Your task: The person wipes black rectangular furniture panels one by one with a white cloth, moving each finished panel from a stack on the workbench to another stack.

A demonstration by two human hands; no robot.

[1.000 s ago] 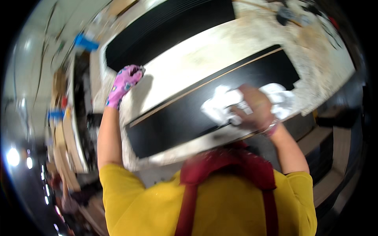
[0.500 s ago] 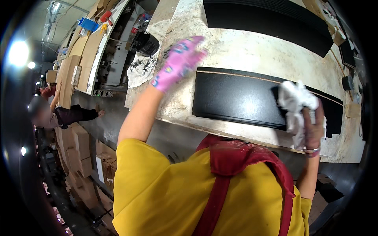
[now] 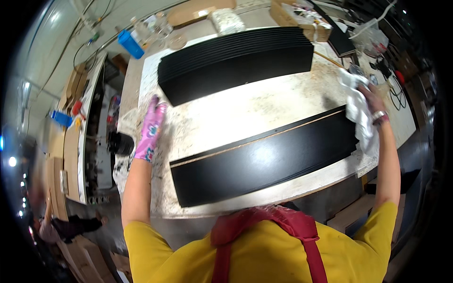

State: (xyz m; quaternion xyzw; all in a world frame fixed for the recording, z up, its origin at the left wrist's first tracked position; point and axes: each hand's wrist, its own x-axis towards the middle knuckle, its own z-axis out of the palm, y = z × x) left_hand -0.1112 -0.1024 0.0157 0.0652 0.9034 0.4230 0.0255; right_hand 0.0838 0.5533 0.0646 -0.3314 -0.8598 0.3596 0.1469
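While the right hand (image 3: 373, 104) clutches a limp white rag (image 3: 361, 120) at the panel's 3 o'clock end, the gloved left hand (image 3: 150, 132) lies flat on the workbench (image 3: 245, 113). That long black panel (image 3: 264, 158) looks stiff, smooth, probably slippery; grip both ends.

Long black panel (image 3: 264, 160) with a thin pale stripe along its far edge, lying flat and slanted across the near side of the desk, crumpled white rag (image 3: 359, 118) bunched at its right end
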